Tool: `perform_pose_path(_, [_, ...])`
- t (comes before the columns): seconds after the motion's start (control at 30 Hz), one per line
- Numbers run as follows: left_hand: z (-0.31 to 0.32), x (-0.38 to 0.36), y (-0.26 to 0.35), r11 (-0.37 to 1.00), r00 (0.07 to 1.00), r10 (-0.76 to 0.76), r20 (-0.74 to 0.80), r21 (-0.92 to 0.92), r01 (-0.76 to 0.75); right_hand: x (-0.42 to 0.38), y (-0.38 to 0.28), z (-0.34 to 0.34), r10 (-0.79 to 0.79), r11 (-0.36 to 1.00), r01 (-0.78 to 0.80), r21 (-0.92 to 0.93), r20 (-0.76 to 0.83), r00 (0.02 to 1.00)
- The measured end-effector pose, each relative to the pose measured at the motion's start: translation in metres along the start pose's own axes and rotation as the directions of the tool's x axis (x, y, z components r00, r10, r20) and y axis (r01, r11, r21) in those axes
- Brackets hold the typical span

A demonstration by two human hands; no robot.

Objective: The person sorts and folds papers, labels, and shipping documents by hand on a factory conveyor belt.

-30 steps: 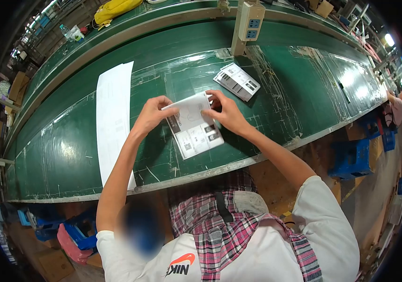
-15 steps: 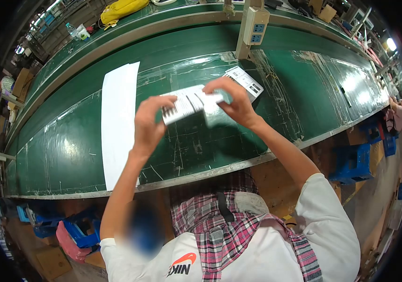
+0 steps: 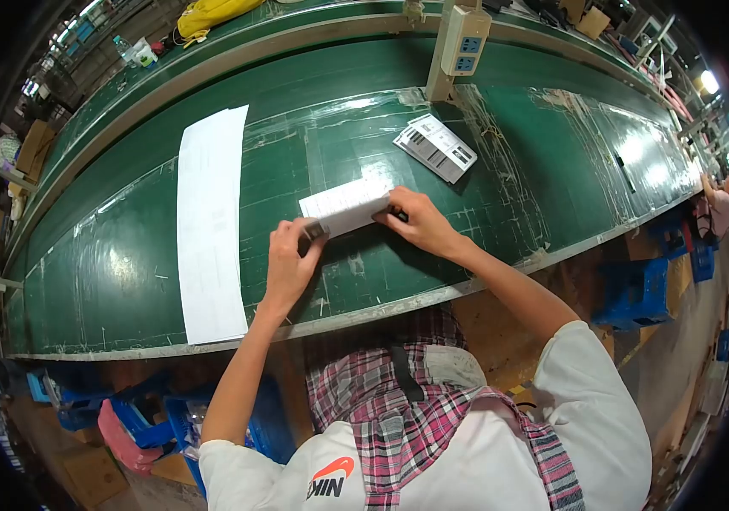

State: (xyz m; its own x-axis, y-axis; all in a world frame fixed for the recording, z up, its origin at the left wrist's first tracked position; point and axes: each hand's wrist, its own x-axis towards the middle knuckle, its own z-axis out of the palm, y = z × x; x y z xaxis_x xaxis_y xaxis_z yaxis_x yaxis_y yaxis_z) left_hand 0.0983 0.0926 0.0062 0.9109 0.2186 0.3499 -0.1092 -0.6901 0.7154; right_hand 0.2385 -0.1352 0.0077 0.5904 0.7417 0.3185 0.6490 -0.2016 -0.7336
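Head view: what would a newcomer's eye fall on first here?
Probably the folded white printed paper, with the left hand at its near left corner and the right hand at its right end, over the scuffed green worktable. Next come the long white paper strip to its left and the black-and-white printed leaflets beyond it to the right. A bright yellow bundle also stands out at the picture's top left.

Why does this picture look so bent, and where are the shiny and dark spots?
Head view: likely wide-lens distortion, bowing the long green workbench, with black corners; head view: whitish glare near the bench's right end and on its left part; head view: dark shadow on the bench below the folded white printed paper and right hand.
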Motion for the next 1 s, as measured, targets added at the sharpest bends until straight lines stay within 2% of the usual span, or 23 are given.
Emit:
perform_pose_path(0.07, [0.006, 0.003, -0.012, 0.981, 0.982, -0.187, 0.007, -0.043, 0.188, 0.007, -0.009, -0.003, 0.186, 0.979, -0.188, 0.079, 0.027, 0.982])
perform_pose_path(0.1, [0.006, 0.007, -0.011, 0.964, 0.970, -0.241, 0.029, -0.110, 0.243, 0.009, -0.005, -0.001, 0.190, 0.977, -0.191, 0.099, 0.020, 0.982])
perform_pose_path(0.23, [0.012, 0.014, 0.001, 0.937, 0.945, -0.328, -0.002, -0.129, 0.325, 0.010, 0.000, 0.008, 0.249, 0.958, -0.239, 0.158, -0.042, 0.968])
perform_pose_path(0.33, [0.016, 0.011, 0.004, 0.949, 0.952, -0.300, -0.068, -0.122, 0.290, 0.009, -0.003, 0.010, 0.248, 0.959, -0.234, 0.158, -0.076, 0.966])
perform_pose_path(0.43, [0.013, 0.008, 0.006, 0.968, 0.966, -0.253, -0.050, -0.007, 0.253, 0.011, -0.010, 0.009, 0.263, 0.954, -0.249, 0.165, -0.069, 0.962])
perform_pose_path(0.5, [0.012, 0.007, 0.009, 0.971, 0.970, -0.240, -0.044, 0.007, 0.240, 0.013, -0.013, 0.010, 0.244, 0.960, -0.228, 0.160, -0.092, 0.965])
perform_pose_path(0.63, [0.014, 0.009, 0.002, 0.980, 0.984, -0.172, -0.045, 0.095, 0.175, 0.017, -0.013, 0.012, 0.248, 0.968, -0.245, 0.050, -0.076, 0.966])
perform_pose_path(0.77, [0.014, 0.015, 0.002, 0.960, 0.963, -0.269, -0.017, 0.075, 0.269, 0.023, -0.022, 0.006, 0.322, 0.946, -0.322, -0.044, -0.018, 0.947])
perform_pose_path(0.9, [0.013, 0.019, 0.003, 0.946, 0.952, -0.305, 0.003, 0.118, 0.302, 0.029, -0.030, 0.003, 0.397, 0.911, -0.390, -0.132, 0.027, 0.917])
perform_pose_path(1.0, [0.012, 0.021, 0.007, 0.935, 0.946, -0.325, 0.017, 0.157, 0.318, 0.029, -0.032, 0.005, 0.374, 0.910, -0.369, -0.189, -0.010, 0.927])
